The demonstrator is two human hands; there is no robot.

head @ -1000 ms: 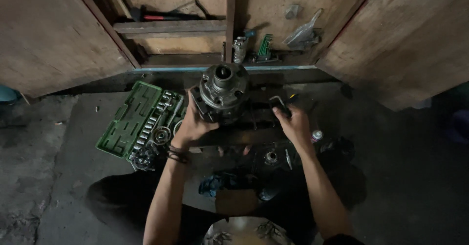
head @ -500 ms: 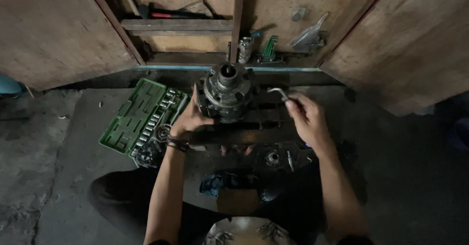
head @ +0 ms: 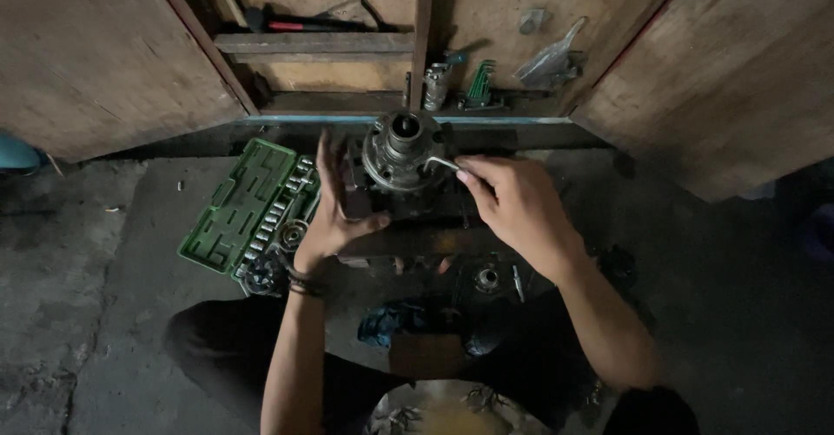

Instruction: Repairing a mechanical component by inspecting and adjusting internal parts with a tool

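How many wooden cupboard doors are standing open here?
2: the left door swung out at the upper left, the right door at the upper right. Between them, the right hand holds a bent key at the metal hub.

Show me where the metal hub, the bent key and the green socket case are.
Metal hub (head: pixel 401 144): head view, on its round top flange.
Bent key (head: pixel 441 162): head view, on the shaft beside the right hand's fingertips.
Green socket case (head: pixel 234 209): head view, on the open lid.

The hub assembly (head: pixel 401 150) is dull grey metal, slightly shiny on its rim. The hex key (head: pixel 441 163) is bright steel. The socket case (head: pixel 248 205) is green plastic. The cabinet doors (head: pixel 95 53) are rough, matt wood.
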